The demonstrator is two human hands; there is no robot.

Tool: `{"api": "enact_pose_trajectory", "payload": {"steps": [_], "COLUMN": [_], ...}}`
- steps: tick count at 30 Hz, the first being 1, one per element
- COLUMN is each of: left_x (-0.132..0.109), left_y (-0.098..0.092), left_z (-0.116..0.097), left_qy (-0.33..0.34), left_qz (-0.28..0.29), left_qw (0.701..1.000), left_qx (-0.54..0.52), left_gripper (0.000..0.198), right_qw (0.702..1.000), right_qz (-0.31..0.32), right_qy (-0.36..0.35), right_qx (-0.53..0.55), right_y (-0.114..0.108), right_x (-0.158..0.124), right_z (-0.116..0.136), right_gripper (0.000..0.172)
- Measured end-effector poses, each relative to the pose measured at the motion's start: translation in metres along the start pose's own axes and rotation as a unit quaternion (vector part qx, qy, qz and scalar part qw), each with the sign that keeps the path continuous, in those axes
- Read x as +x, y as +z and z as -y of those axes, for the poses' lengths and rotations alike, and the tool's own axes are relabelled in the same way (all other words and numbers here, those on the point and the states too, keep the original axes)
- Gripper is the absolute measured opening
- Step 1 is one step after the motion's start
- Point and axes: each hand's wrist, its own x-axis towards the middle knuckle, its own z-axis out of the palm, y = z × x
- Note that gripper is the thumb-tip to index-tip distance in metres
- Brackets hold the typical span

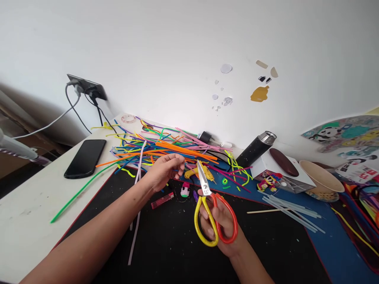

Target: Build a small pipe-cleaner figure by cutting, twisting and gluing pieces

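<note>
My right hand (220, 221) is wrapped round a pair of scissors (205, 184) with one yellow and one red handle. Their blades are together and point up and away. A bit of purple (196, 195) shows beside the fingers of that hand. To the left, my left hand (168, 169) is raised with its fingers curled in a pinch; what they hold, if anything, is too small to name. Behind the scissors lies a yellow glue gun (209, 173). A small pink-and-white figure head (185, 191) and a pink lighter (162, 200) rest on the black mat (177, 252).
Many coloured pipe cleaners (186, 150) are heaped along the wall. A phone (85, 158) lies at left. Towards the right are a black thermos (251, 152), a white box (262, 165), a bowl (322, 177), a small colourful figure (269, 182) and several glue sticks (291, 211).
</note>
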Motion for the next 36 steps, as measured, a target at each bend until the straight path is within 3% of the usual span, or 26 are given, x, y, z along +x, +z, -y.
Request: {"api": "enact_pose_trajectory", "payload": {"steps": [3,9,17,20,22,25,31,36], "left_x": [0.001,-0.003,-0.008,-0.009,-0.01,-0.01,-0.015,-0.024], "left_y": [-0.001,0.002,0.008,0.01,0.01,0.009,0.011,0.02], "left_z": [0.001,-0.001,0.003,0.005,0.006,0.007,0.005,0.001], "left_qy": [0.004,0.034,0.063,0.076,0.082,0.1,0.127,0.158], "left_qz": [-0.009,-0.03,-0.029,-0.031,-0.037,-0.046,-0.059,-0.068], "left_qw": [1.0,0.998,0.994,0.992,0.991,0.987,0.976,0.963], "left_qx": [0.008,0.044,0.082,0.09,0.095,0.115,0.165,0.206], "left_gripper": [0.04,0.042,0.04,0.038,0.037,0.035,0.035,0.035], "right_qw": [1.0,0.998,0.999,0.999,0.997,0.996,0.991,0.966], "right_qz": [0.012,-0.01,-0.015,0.045,0.082,0.082,-0.021,-0.108], "right_qy": [-0.021,-0.065,-0.039,-0.007,-0.011,-0.027,-0.081,-0.097], "right_qx": [-0.001,0.004,-0.012,-0.013,-0.01,-0.011,-0.105,-0.214], "right_y": [0.006,0.002,-0.018,-0.014,-0.01,-0.005,0.006,0.019], "right_x": [0.023,0.048,0.039,0.035,0.033,0.03,0.023,0.017], "right_z": [0.013,0.024,0.009,0.015,0.018,0.019,0.025,0.026], "right_gripper": [0.048,0.06,0.086,0.103,0.095,0.078,0.065,0.054]}}
